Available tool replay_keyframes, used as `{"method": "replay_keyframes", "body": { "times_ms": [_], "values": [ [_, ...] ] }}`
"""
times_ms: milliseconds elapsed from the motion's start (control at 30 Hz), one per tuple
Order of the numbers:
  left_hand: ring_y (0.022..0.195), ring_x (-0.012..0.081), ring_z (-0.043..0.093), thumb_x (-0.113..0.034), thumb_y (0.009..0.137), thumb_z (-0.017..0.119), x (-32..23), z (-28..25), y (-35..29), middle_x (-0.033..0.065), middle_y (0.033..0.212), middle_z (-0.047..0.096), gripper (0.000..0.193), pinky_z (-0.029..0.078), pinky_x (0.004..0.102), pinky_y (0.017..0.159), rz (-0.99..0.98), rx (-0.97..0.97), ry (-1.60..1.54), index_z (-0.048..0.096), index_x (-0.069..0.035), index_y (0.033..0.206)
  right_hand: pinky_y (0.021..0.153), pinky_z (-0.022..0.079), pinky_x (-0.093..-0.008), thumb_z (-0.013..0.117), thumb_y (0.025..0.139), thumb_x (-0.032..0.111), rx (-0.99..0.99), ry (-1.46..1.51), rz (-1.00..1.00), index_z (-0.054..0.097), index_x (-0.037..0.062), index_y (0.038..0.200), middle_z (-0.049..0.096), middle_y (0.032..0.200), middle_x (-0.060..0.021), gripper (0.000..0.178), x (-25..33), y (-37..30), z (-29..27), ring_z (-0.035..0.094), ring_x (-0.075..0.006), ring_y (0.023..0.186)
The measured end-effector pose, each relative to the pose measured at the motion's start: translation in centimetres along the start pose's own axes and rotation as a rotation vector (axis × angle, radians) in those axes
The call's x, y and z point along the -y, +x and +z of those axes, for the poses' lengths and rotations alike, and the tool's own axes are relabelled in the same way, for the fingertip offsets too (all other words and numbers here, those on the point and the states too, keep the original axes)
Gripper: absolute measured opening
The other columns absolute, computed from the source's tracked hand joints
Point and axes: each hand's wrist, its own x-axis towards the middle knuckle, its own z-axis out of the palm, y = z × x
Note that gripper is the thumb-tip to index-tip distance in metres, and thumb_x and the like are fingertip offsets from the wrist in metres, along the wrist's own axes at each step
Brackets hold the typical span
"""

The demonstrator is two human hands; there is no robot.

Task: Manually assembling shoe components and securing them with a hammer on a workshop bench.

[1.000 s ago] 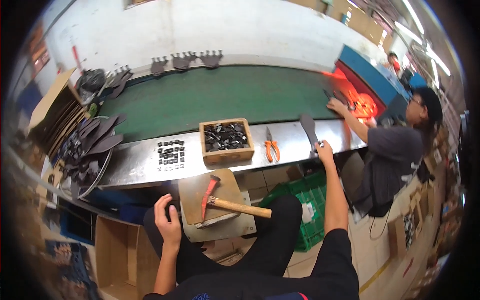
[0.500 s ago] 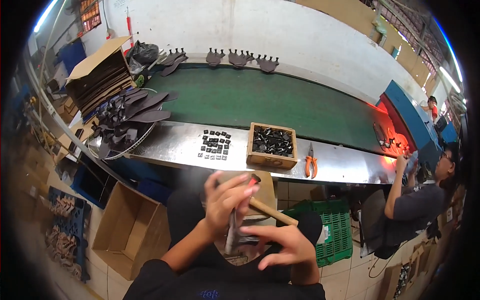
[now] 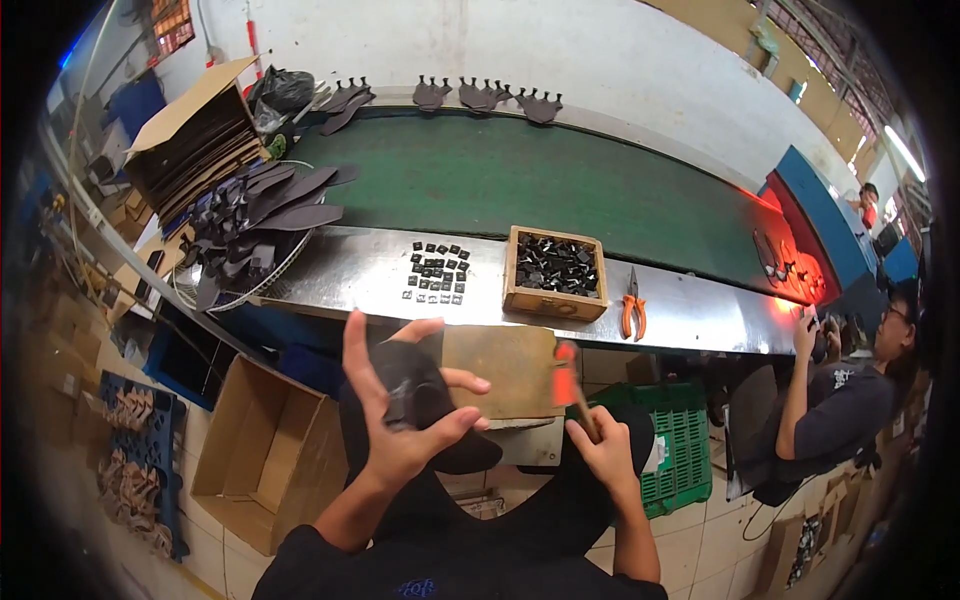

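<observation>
My left hand (image 3: 395,420) has its thumb and fingers around a dark, flat sole-shaped piece (image 3: 425,385). Its fingers are widely spread, and the piece's lower end reaches past the thumb over my lap. In my right hand (image 3: 605,450) is a hammer (image 3: 567,385) with a wooden handle and a red-marked head, raised at the right edge of a tan work block (image 3: 490,355). Beyond the block, small black square pieces (image 3: 437,275) lie in rows on the metal ledge. Next to them stands a wooden box (image 3: 555,305) of similar dark pieces with shiny metal parts.
Orange-handled pliers (image 3: 634,312) lie right of the box. A wire basket (image 3: 285,280) heaped with dark soles is at left, near a green conveyor belt (image 3: 520,190). Below are a cardboard box (image 3: 265,450) and green crate (image 3: 685,450). Another person (image 3: 850,410) works at right.
My hands have moved apart. The left has swung left and up with the dark piece; the right now grips the hammer by its handle, while earlier its fingers were loose and the hammer lay across the left hand.
</observation>
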Motion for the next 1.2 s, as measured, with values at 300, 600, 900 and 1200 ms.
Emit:
{"method": "replay_keyframes", "body": {
  "times_ms": [300, 600, 900, 1200],
  "values": [
    [0.138, 0.0415, 0.039, -0.019, 0.083, 0.078, 16.5, -1.3, 4.3, 0.0221, 0.153, 0.033, 0.068, 0.035, 0.0439, 0.113, 0.097, 0.163, 1.237, 0.045, 0.0, 0.14, 0.036, 0.034, -0.0259, 0.061, 0.099, 0.018, -0.29, 1.155, 0.042, 0.049, 0.0055, 0.075, 0.039, 0.053, -0.0006, 0.03, -3.0, -5.5, -1.8, 0.039, -0.0105, 0.039],
    [0.097, 0.0326, 0.063, -0.01, 0.086, 0.069, 21.8, 2.6, 13.9, 0.0112, 0.098, 0.068, 0.014, 0.05, 0.043, 0.086, 0.223, 0.613, 1.375, 0.071, -0.004, 0.099, 0.033, 0.031, -0.0245, 0.057, 0.102, 0.027, -0.257, 1.424, 0.286, 0.048, 0.0057, 0.077, 0.033, 0.053, 0.0017, 0.034, -8.4, -5.8, -0.1, 0.034, -0.0083, 0.037],
    [0.082, 0.0249, 0.068, -0.009, 0.083, 0.073, 22.1, 3.3, 15.5, 0.0128, 0.087, 0.071, 0.012, 0.052, 0.0349, 0.074, 0.04, 0.557, 1.089, 0.075, -0.003, 0.093, 0.034, 0.033, -0.0238, 0.058, 0.102, 0.018, -0.281, 1.346, 0.276, 0.061, -0.0015, 0.096, 0.045, 0.056, -0.0018, 0.021, -8.0, -6.1, 0.1, 0.038, -0.0073, 0.038],
    [0.076, 0.0174, 0.066, -0.003, 0.076, 0.081, 7.3, 9.1, 4.9, 0.008, 0.083, 0.07, 0.015, 0.053, 0.0282, 0.068, -0.004, 0.474, 0.708, 0.073, -0.001, 0.088, 0.039, 0.035, -0.021, 0.06, 0.1, 0.013, -0.224, 1.113, -0.103, 0.059, -0.0034, 0.129, 0.069, 0.088, -0.0185, 0.033, 1.8, -1.1, -3.7, 0.042, -0.0056, 0.041]
  ]
}}
